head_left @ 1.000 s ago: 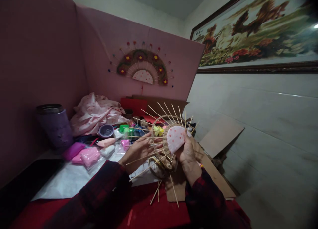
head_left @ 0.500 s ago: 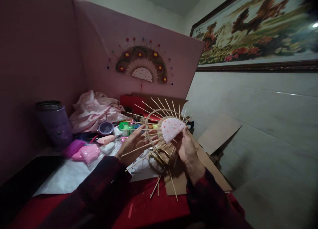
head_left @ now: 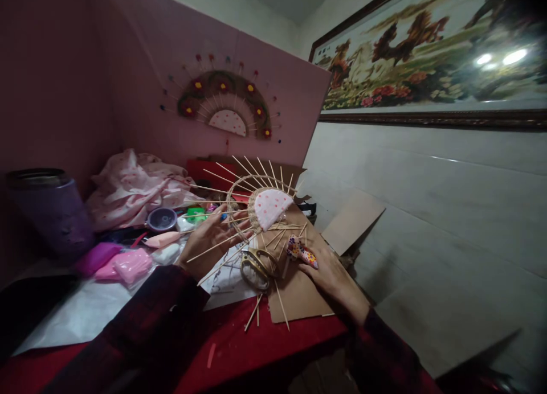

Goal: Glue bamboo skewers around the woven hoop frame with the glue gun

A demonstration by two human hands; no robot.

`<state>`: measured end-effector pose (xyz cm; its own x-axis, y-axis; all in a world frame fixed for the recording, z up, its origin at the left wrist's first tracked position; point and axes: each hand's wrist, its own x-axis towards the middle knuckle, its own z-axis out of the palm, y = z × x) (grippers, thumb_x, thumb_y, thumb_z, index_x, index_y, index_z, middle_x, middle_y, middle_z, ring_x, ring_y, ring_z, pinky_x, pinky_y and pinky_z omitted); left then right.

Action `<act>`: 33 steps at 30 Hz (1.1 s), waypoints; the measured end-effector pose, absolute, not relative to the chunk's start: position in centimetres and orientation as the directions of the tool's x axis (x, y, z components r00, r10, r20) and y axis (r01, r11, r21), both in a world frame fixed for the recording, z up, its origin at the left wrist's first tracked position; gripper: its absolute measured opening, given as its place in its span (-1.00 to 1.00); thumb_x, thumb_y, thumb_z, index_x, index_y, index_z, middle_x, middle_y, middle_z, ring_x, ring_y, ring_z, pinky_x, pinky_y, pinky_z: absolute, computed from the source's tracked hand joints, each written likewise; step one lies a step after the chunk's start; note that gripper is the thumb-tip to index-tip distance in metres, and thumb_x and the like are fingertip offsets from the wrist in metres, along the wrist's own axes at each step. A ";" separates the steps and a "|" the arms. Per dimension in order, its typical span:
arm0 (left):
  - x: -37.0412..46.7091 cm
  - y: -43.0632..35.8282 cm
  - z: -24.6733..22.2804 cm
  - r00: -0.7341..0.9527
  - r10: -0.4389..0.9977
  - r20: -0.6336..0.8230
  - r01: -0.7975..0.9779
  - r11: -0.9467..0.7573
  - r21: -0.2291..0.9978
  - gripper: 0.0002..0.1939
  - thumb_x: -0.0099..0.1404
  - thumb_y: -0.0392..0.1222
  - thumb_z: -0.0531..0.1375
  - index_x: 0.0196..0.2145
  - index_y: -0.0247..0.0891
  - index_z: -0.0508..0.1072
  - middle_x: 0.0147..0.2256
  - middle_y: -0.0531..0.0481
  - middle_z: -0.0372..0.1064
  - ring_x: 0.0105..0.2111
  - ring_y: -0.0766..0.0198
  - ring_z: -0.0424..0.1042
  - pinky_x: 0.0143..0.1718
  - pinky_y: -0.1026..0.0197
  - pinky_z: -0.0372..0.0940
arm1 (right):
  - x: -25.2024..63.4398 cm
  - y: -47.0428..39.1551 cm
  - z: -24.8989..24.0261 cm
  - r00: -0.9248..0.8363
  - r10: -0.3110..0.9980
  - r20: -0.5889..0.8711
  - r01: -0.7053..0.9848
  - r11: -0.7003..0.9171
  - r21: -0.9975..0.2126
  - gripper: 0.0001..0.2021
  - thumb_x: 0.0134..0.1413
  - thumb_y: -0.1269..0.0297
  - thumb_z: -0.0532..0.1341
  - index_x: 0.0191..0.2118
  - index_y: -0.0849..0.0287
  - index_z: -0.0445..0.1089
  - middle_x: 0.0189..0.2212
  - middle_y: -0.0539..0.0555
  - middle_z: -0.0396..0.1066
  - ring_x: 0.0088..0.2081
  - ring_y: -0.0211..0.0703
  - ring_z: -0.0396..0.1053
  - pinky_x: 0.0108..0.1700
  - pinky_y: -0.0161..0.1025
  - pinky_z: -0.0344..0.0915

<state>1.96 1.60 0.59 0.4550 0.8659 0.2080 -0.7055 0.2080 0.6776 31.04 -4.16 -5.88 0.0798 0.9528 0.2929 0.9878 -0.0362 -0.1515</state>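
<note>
A fan-shaped frame of thin sticks and twine with a dotted half-round centre [head_left: 270, 207] is held up over the table. My left hand [head_left: 209, 237] supports it from the left, fingers behind the sticks and twine. Lower right, my right hand [head_left: 325, 269] is at a small flower-patterned object [head_left: 302, 251], with the thumb and fingers round its lower end. Brass-coloured scissors [head_left: 256, 269] lie below the frame. Loose sticks [head_left: 280, 303] lie on and beside the brown cardboard [head_left: 299, 300].
Left are a purple tumbler [head_left: 53, 214], pink cloth [head_left: 137, 183], a small round container [head_left: 161, 218] and bagged pink clay [head_left: 132, 266]. A finished fan decoration [head_left: 226, 106] is on the pink panel behind. A cardboard piece [head_left: 352, 223] leans right.
My right hand has let go of the frame's dotted centre and moved down and right to the flower-patterned object. My left hand still holds the frame. The view has shifted right.
</note>
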 end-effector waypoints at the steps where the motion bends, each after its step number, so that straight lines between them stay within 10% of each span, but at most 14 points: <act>1: 1.9 1.6 0.6 0.455 0.866 0.207 -0.708 0.211 0.674 -0.71 0.28 -0.20 0.08 -0.03 -0.23 0.30 -0.05 -0.24 0.39 -0.04 -0.01 0.38 0.01 -0.14 0.22 | 30.8 -3.8 -6.2 0.054 0.948 0.315 0.986 -0.001 -0.165 -0.59 0.07 0.14 0.15 0.01 0.21 0.30 -0.07 0.24 0.34 -0.03 0.09 0.25 -0.02 -0.09 0.13; 15: 2.0 1.8 0.2 0.430 0.882 0.195 -0.725 0.208 0.657 -0.74 0.29 -0.18 0.08 -0.05 -0.20 0.29 -0.07 -0.25 0.40 -0.07 -0.01 0.41 0.00 -0.14 0.21 | 32.4 -3.0 -6.6 0.207 0.951 0.230 0.794 -0.026 -0.607 -0.56 0.11 -0.08 -0.04 -0.40 0.21 0.32 -0.46 0.13 0.31 -0.39 -0.10 0.28 -0.35 -0.21 0.19; 18: 2.0 1.8 0.2 0.436 0.876 0.208 -0.725 0.205 0.657 -0.74 0.28 -0.17 0.09 -0.07 -0.20 0.30 -0.06 -0.23 0.40 -0.07 -0.01 0.41 0.02 -0.16 0.18 | 31.9 -4.6 -5.0 0.219 0.960 0.175 0.597 0.010 -0.802 -0.50 0.09 -0.20 -0.10 -0.31 0.18 0.26 -0.52 0.00 0.24 -0.61 -0.32 0.11 -0.57 -0.34 0.09; 20: 2.0 1.7 0.2 0.441 0.872 0.213 -0.729 0.210 0.652 -0.75 0.29 -0.17 0.08 -0.08 -0.21 0.31 -0.07 -0.23 0.40 -0.08 0.01 0.41 0.03 -0.15 0.17 | 30.9 -6.1 -3.8 0.230 0.962 0.147 0.183 0.106 -0.977 -0.59 0.02 -0.11 0.12 -0.18 0.12 0.20 -0.50 -0.07 0.20 -0.64 -0.42 0.04 -0.62 -0.43 -0.01; 24: 2.2 1.7 -0.1 0.464 0.862 0.203 -0.727 0.240 0.643 -0.67 0.30 -0.20 0.05 0.02 -0.22 0.25 -0.07 -0.24 0.40 -0.09 0.01 0.42 0.03 -0.15 0.18 | 28.1 -9.1 -1.8 0.160 0.986 0.037 -0.194 0.068 -0.979 -0.67 -0.06 0.08 0.29 -0.37 0.14 0.15 -0.59 -0.15 0.08 -0.66 -0.51 -0.04 -0.65 -0.51 -0.08; 33: 2.8 1.1 -0.5 0.521 0.818 0.243 -0.679 0.225 0.699 -0.62 0.29 -0.20 0.07 0.07 -0.24 0.21 -0.06 -0.26 0.40 -0.10 0.01 0.42 -0.04 -0.11 0.23 | 22.3 -11.3 0.2 -0.208 0.969 -0.132 -0.262 -0.186 -0.947 -0.68 -0.07 0.08 0.29 -0.43 0.15 0.15 -0.62 -0.11 0.13 -0.68 -0.47 0.04 -0.74 -0.52 -0.03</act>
<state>2.80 1.08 -0.48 0.5212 0.8183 0.2425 -0.6790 0.2254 0.6987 22.28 -11.25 0.16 -0.2083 0.9691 -0.1323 -0.2624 -0.1857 -0.9469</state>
